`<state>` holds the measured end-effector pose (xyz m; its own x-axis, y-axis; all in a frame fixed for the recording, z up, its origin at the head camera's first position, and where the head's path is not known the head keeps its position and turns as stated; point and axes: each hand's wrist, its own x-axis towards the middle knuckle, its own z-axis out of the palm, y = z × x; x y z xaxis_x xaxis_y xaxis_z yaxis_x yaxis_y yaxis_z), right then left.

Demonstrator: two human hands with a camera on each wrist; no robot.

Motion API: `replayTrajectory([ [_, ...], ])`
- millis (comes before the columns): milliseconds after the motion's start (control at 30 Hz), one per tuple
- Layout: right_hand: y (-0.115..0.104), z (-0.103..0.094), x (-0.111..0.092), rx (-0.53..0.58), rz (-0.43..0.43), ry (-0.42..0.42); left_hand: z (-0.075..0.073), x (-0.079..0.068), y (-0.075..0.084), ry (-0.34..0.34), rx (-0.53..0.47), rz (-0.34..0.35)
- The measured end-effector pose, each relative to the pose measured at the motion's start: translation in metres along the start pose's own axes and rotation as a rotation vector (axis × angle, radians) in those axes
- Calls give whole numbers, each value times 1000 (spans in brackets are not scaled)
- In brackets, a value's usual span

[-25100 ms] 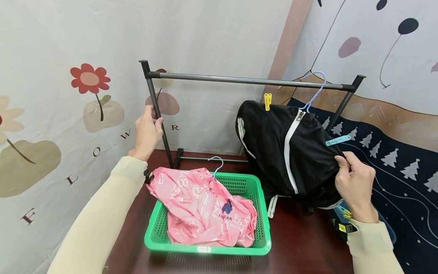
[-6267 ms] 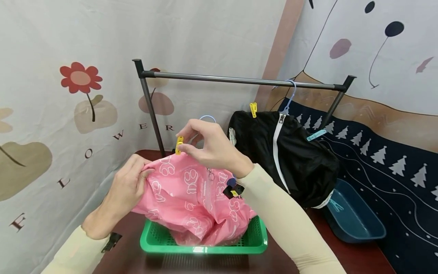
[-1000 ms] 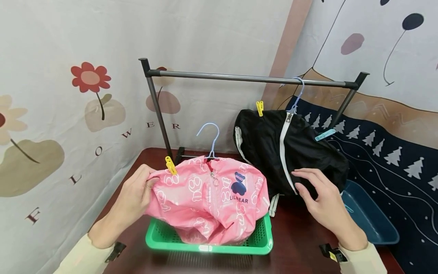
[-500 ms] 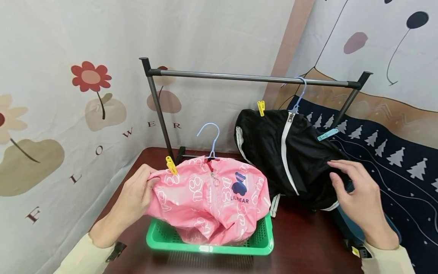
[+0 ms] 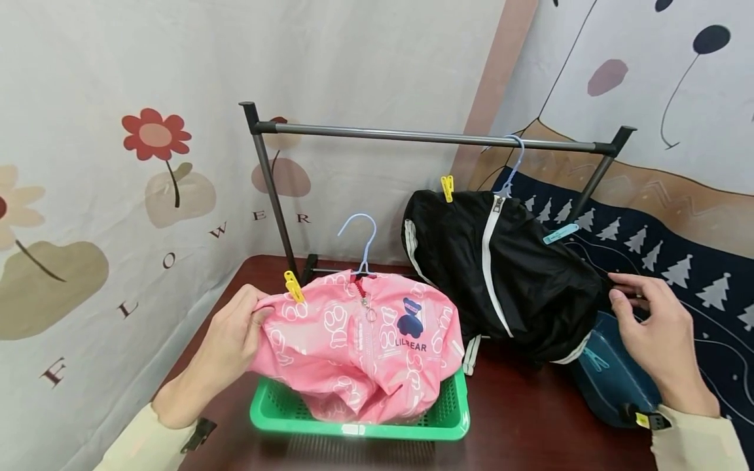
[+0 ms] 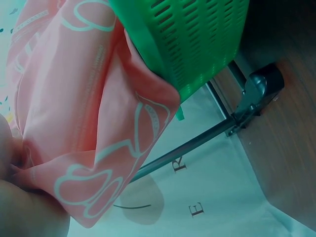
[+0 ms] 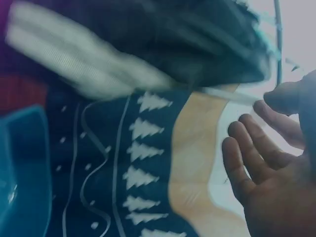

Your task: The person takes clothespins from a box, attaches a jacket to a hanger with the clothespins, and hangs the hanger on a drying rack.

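My left hand (image 5: 215, 350) pinches the left side of a pink hooded-style jacket (image 5: 353, 333) at its shoulder. The jacket rests in and over a green basket (image 5: 277, 418), with the hook of a blue hanger (image 5: 374, 239) standing up from its collar. A yellow clothespin (image 5: 294, 286) is clipped on its shoulder near my left hand. My right hand (image 5: 668, 333) hovers over the blue bin (image 5: 607, 383), beside the black jacket (image 5: 448, 261). In the right wrist view its fingers (image 7: 242, 158) are spread loosely, with nothing visible between them.
The black jacket hangs by a hanger from the metal rack (image 5: 377, 134); a yellow clothespin (image 5: 448, 188) and a light-blue clothespin (image 5: 561, 233) are on it. More light-blue clothespins (image 5: 596, 359) lie in the bin. Patterned cloth walls stand behind.
My right hand has moved right, from before the black jacket to above the bin. Around six seconds ago it held the yellow clothespin at the pink jacket's shoulder. The left hand keeps its grip.
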<state>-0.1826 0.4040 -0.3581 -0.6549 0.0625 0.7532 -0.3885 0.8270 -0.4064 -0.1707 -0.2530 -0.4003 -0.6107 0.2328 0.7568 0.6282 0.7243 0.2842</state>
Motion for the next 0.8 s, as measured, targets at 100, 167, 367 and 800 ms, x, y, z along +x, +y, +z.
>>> replayTrajectory([
  [100,19,-5,-3,-66,73,-91,0,-1,0,-1,-5,2],
  [167,31,-8,-5,-110,107,-162,0,-1,0,-1,-9,3],
  [367,70,-13,-5,-176,121,-357,0,-1,-1,-3,-13,-4],
  [800,128,-14,0,-262,208,-756,-2,-1,1,-4,-16,-8],
])
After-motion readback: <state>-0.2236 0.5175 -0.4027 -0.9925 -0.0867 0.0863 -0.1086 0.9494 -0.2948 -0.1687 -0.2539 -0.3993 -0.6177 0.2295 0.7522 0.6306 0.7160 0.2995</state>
